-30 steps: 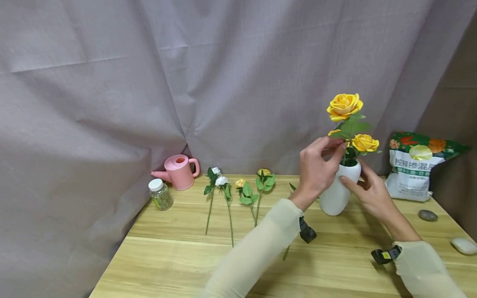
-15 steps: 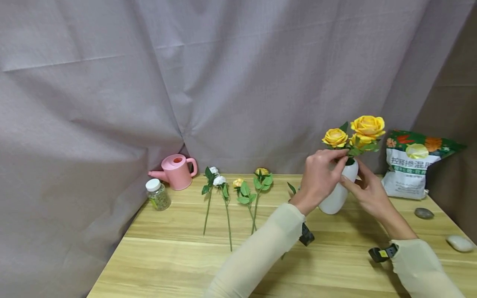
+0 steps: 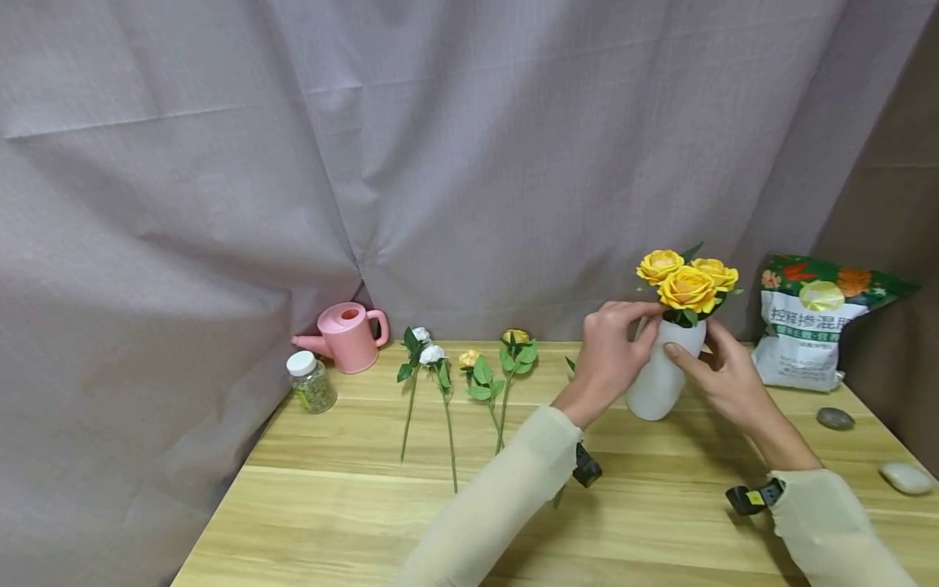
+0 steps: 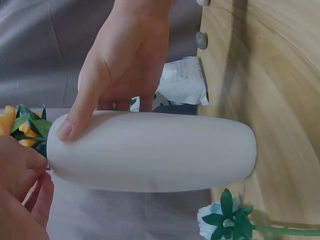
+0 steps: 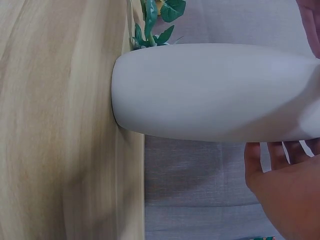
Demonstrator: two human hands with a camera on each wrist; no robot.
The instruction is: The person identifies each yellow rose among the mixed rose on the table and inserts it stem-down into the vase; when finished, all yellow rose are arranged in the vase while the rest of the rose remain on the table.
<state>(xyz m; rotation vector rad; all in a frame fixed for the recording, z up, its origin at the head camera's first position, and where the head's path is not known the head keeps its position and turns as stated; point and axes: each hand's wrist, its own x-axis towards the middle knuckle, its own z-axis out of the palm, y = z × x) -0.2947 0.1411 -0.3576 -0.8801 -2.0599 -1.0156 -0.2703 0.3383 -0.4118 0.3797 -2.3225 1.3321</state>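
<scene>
A white vase (image 3: 655, 379) stands upright on the table in the head view. Three yellow roses (image 3: 688, 289) rise from its mouth, blossoms bunched just above the rim. My right hand (image 3: 722, 379) grips the vase's upper right side, the thumb (image 4: 67, 129) lying across the front and the fingers (image 5: 253, 156) behind. At the left of the rim is my left hand (image 3: 612, 350), its fingertips close beneath the blossoms. In the left wrist view, thumb and fingers (image 4: 35, 165) meet near the rim; whether they pinch a stem or leaf is unclear.
White roses (image 3: 431, 356) and yellow roses (image 3: 469, 359) lie left of the vase. Further left are a pink watering can (image 3: 350, 338) and a lidded jar (image 3: 313, 383). A fertilizer bag (image 3: 803, 334), a dark stone (image 3: 835, 418) and a pale stone (image 3: 906, 478) sit at the right.
The tallest yellow rose has sunk down into the vase, level with the others. My left hand has come down with it, then shifted slightly left. My right hand keeps its grip on the vase.
</scene>
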